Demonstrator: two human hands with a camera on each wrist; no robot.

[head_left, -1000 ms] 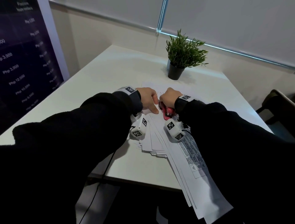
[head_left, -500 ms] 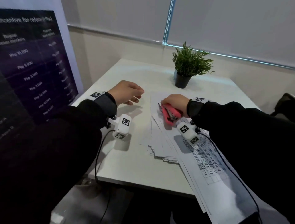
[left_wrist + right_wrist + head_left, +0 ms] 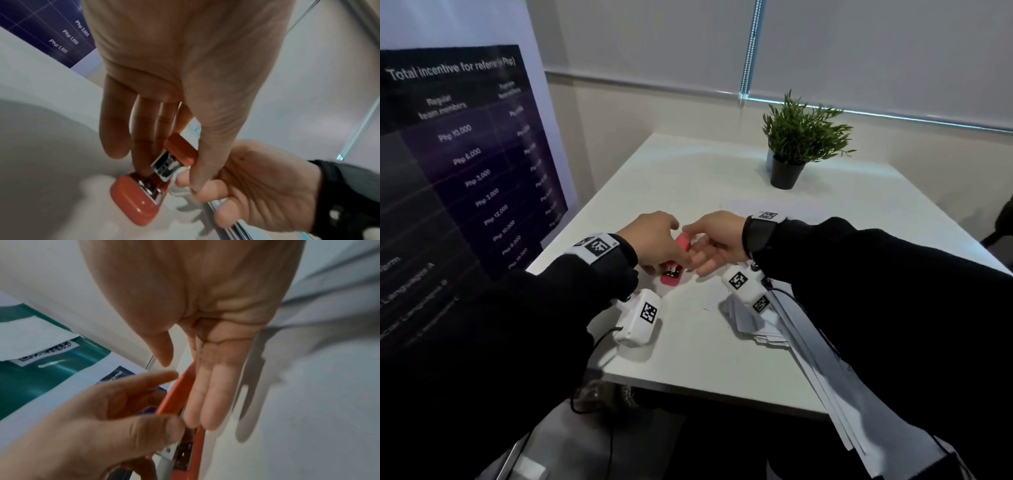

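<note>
A red stapler (image 3: 683,242) is held just above the white table (image 3: 688,359), left of the paper stack, with its top arm (image 3: 180,149) swung up off its base (image 3: 133,199). My left hand (image 3: 671,260) pinches it, thumb on one side and fingers on the other. My right hand (image 3: 698,250) meets it from the right. In the right wrist view the right hand's fingers (image 3: 205,402) lie straight along the stapler (image 3: 176,394) with the thumb apart. A fanned stack of printed papers (image 3: 767,329) lies under my right forearm and hangs over the near edge.
A small potted plant (image 3: 798,144) stands at the back of the table. A dark banner with printed figures (image 3: 448,171) stands close along the table's left side. Part of a dark chair (image 3: 1005,219) shows at the far right. Walls run behind the table.
My right hand has carried the stapler left, off the papers. My left hand, which had drawn away to the left, has come back and taken hold of it.
</note>
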